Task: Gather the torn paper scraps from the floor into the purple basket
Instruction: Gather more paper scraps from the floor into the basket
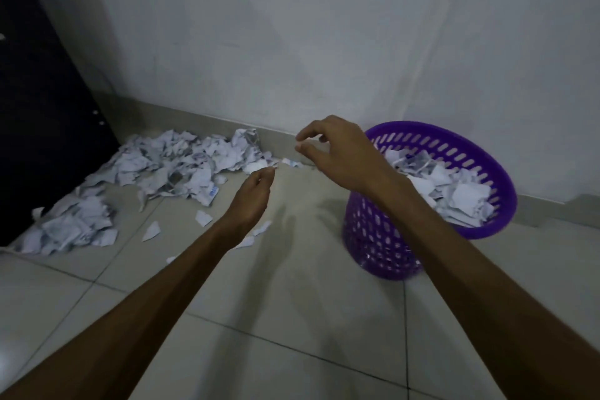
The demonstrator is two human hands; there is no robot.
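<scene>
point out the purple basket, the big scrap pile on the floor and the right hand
basket (496, 169): head view, far right of its rim
scrap pile (181, 162): head view, middle of the heap by the wall
right hand (337, 149): head view, back of the hand

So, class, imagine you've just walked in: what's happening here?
A person is clearing torn paper scraps off a tiled floor into a purple basket. The basket already holds a good heap, but a big pile still lies along the wall to its left. Both arms reach toward that pile: the left hand and right hand hang above the floor with fingers loosely curled, apparently holding nothing.
</scene>
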